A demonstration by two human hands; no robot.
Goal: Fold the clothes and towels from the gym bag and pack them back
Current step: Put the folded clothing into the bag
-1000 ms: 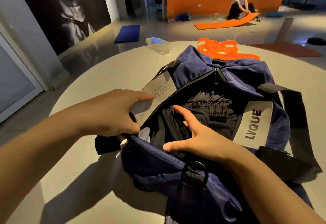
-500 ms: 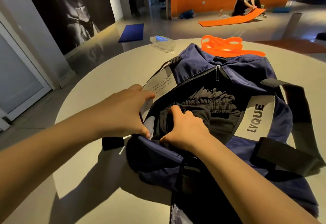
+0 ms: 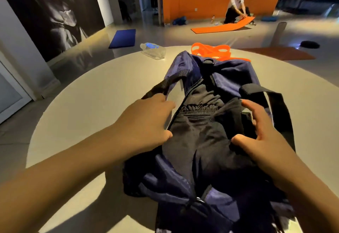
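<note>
A navy gym bag (image 3: 229, 71) lies unzipped on a round pale table (image 3: 102, 93), its opening facing me. Crumpled black clothing (image 3: 200, 133) with an elastic waistband fills the opening. My left hand (image 3: 145, 122) grips the bag's left rim beside the black carry strap, fingers curled over the edge. My right hand (image 3: 260, 137) holds the right rim, thumb against the black cloth and fingers curved over the edge by the other strap. Anything lying under the black cloth is hidden.
An orange resistance band (image 3: 211, 51) and a lying plastic bottle (image 3: 153, 50) sit at the table's far edge behind the bag. On the floor beyond are a blue mat (image 3: 122, 38) and an orange mat (image 3: 222, 26) with a crouching person (image 3: 236, 5).
My right hand left the middle of the clothing and moved to the bag's right rim. The opening is spread wider, and the bag has turned end-on to me.
</note>
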